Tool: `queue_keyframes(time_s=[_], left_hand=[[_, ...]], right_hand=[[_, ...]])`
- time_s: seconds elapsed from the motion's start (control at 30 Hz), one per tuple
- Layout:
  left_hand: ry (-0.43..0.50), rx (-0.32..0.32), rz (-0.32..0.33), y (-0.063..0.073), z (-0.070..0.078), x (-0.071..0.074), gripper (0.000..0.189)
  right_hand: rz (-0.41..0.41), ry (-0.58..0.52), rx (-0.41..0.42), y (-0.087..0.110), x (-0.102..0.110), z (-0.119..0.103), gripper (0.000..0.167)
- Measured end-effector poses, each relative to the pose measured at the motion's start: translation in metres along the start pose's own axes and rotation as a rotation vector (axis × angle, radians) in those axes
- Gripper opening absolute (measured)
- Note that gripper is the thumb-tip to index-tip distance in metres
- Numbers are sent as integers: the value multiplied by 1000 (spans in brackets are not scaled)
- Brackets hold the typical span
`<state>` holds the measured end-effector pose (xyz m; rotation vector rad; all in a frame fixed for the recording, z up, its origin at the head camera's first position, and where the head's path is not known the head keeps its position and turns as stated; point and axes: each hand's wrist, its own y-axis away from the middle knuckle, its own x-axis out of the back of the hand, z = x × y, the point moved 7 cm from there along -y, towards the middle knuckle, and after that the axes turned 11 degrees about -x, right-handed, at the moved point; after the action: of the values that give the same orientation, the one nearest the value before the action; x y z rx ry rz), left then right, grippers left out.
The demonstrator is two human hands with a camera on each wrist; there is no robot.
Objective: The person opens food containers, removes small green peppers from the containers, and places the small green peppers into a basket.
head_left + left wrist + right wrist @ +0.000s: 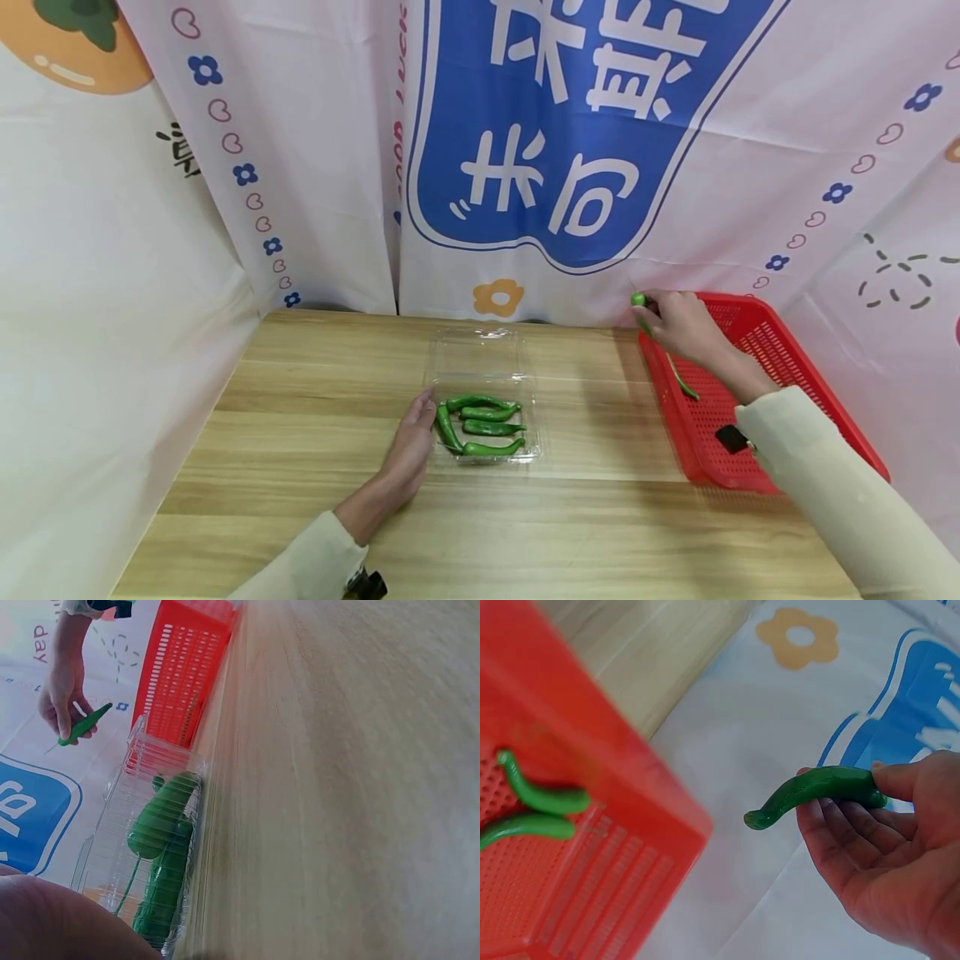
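Between the thumb and fingers of my right hand (681, 327) is a green chili pepper (817, 787), raised over the far left corner of the red basket (678, 433). Inside the basket lie two more green chilies (544, 796). My left hand (411, 446) rests along the left side of a clear plastic clamshell box (480, 354), its fingers fairly straight against the wall. Several green chilies (493, 428) lie in the box's near half, and its lid stands folded back on the far side. In the left wrist view the thumb (67, 922) covers the box's lower corner.
A wooden table (315, 400) carries the box in the middle and the basket at the right. Printed white cloth (330, 167) hangs behind the table's far edge and along both sides.
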<state>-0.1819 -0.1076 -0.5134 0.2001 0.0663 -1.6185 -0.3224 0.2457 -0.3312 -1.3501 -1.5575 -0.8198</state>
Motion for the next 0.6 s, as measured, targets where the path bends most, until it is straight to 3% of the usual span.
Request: queue_keyframes(time_s=[0.47,0.6], left_hand=[[-12,3,7,-1,-2,1,59],[-10,-4,10,-1,-2,1,59]], right_hand=[[-15,-15,-110,-9,6,52,9],[-34,-20,-146,-13,6,65,12]])
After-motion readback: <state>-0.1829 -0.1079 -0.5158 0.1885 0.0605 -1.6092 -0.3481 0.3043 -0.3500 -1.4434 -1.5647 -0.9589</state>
